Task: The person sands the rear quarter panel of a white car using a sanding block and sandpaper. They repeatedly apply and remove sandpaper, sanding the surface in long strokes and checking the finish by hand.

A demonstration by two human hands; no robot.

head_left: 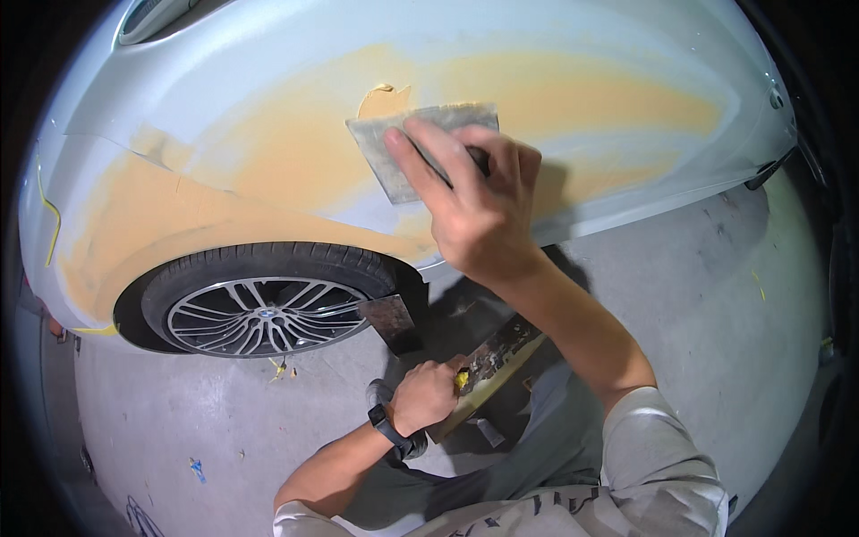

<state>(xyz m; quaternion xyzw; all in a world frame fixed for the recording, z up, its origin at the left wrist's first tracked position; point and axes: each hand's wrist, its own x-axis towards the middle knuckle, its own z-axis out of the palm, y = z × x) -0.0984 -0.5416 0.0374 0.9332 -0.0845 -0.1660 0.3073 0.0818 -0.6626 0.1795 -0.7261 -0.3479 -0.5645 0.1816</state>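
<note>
My right hand (488, 206) grips a wide metal putty spreader (380, 148), fingers pressed along its flat blade. Part of a dark handle shows between the fingers. The blade lies against the pale car's side panel, and a fresh dab of yellow putty (383, 101) sits at its upper left edge. Lower down, my left hand (428, 394) is closed at the edge of a putty-smeared mixing board (497, 353), with a yellow smear by the fingertips. Just above that hand is another metal blade (389, 320), near the wheel; whether the hand holds it is hidden.
Broad tan filler patches (573, 89) cover the car's side (268, 36) and wheel arch. Below the arch stands the front wheel (267, 313) with its black tyre. Small scraps, including a blue one (197, 470), lie on the grey floor (295, 421).
</note>
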